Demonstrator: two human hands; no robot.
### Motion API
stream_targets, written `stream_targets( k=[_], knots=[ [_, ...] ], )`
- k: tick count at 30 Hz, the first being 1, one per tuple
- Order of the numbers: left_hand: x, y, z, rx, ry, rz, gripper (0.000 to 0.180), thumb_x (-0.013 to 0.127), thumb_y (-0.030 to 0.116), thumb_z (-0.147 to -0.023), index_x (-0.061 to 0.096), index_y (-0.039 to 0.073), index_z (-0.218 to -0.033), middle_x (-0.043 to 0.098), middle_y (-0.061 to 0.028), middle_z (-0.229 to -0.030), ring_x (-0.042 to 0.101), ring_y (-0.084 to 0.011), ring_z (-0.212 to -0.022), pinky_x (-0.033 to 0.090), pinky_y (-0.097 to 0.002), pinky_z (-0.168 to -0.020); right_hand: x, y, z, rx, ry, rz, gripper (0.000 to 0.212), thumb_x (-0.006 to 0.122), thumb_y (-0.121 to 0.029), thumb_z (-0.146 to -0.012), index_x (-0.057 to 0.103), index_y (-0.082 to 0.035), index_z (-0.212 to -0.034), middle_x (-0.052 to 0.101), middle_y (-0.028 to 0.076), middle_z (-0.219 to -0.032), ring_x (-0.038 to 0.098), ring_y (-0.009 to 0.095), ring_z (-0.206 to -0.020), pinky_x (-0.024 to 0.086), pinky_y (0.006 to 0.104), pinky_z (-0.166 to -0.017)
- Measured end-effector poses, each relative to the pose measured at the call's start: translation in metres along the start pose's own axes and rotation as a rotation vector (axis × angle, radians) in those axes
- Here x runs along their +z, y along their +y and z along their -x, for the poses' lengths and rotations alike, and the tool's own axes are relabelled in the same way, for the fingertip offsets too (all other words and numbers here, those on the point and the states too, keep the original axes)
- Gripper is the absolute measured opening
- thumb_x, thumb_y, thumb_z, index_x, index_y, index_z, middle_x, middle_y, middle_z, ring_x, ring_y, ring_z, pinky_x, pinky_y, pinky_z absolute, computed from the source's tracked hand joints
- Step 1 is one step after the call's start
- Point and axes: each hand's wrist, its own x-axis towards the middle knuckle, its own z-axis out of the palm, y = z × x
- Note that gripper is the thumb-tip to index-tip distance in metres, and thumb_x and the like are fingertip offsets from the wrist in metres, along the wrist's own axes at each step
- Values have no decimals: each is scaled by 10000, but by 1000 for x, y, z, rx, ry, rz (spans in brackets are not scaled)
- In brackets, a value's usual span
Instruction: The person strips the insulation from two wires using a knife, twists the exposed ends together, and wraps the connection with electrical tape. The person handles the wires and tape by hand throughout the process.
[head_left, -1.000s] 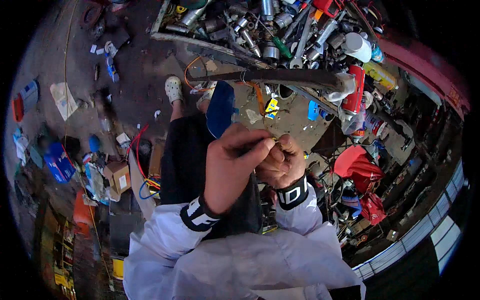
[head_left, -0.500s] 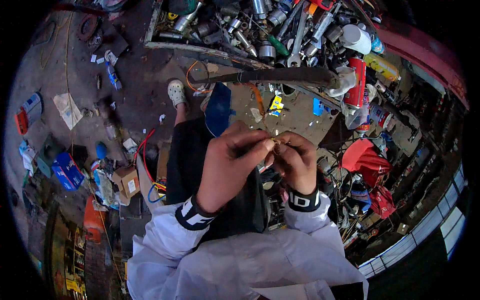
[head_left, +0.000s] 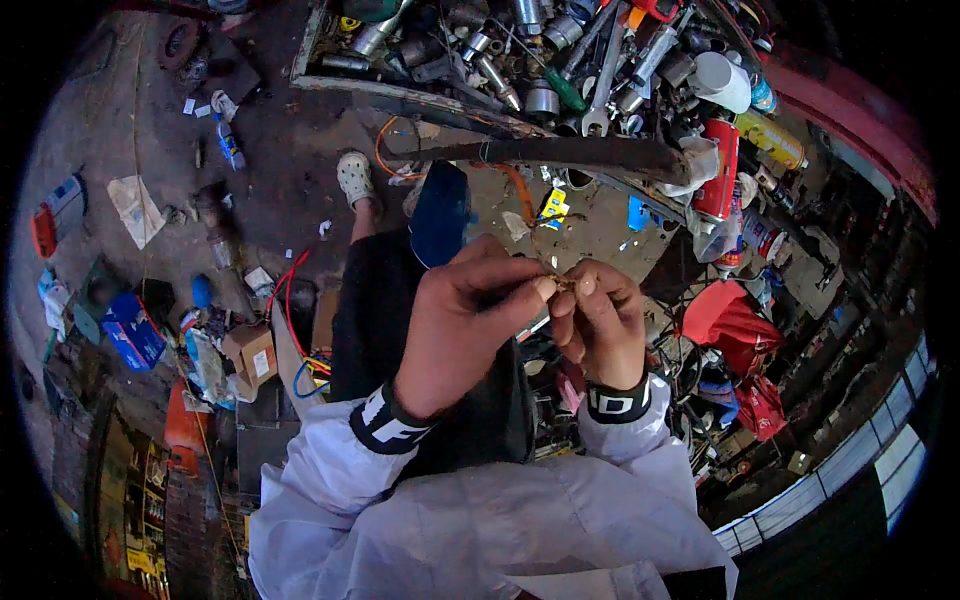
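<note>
Pinching a tiny tan piece (head_left: 560,283) between the fingertips of both hands, held up in front of the chest, over the dark trousers (head_left: 400,330). Left hand (head_left: 465,325) curled, thumb and forefinger pressed together on the piece from the left. Right hand (head_left: 600,320) curled too, fingertips closed on the same piece from the right, the two hands touching at the tips. Too small to tell what the piece is. White sleeves with black cuffs (head_left: 385,420) on both wrists.

Beyond the hands, a shallow metal tray (head_left: 330,85) along the top, crammed with sockets, steel cylinders, a long wrench (head_left: 605,75) and a green-handled screwdriver (head_left: 560,88), all heaped without order. Just below its near edge, a dark rusty bar (head_left: 560,152) lying across, with an orange wire (head_left: 385,150) looped near its left end. To the right of the tray, a red spray can (head_left: 722,170) upright, a white cup (head_left: 722,80) beside it, and a yellow bottle (head_left: 770,140) on its side.

Lower left on the dirty floor, a small cardboard box (head_left: 252,358), closed, and a blue carton (head_left: 130,335), contents not visible. One foot in a pale clog (head_left: 355,178) near the tray.
</note>
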Motion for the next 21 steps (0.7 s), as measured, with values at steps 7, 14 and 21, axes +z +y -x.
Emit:
stream_targets(
  k=[7,14,21],
  knots=[
    [-1,3,0,-62,-12,45,135,663,27,-841,705,-27,-958,549,-18,-825,494,-97,-796,371,-231,-723,-5,15,3,40,-64,-271,354,445,-298,-1015,579,-7,-865,568,77,-659,476,97,-465,344,219,-396],
    [0,3,1,-17,25,26,125,674,13,-826,713,-16,-940,556,-22,-802,512,-93,-760,385,-229,-684,-1,-2,-11,-1078,232,1121,260,735,22,-748,612,-27,-973,630,100,-836,614,214,-672,488,271,-574],
    [6,2,4,-28,77,32,124,683,18,-818,714,-19,-932,560,-21,-805,517,-83,-762,387,-220,-676,-5,-8,-7,-1201,173,1462,311,801,-13,-671,664,-39,-949,623,77,-805,589,222,-646,492,306,-547]
  ],
)
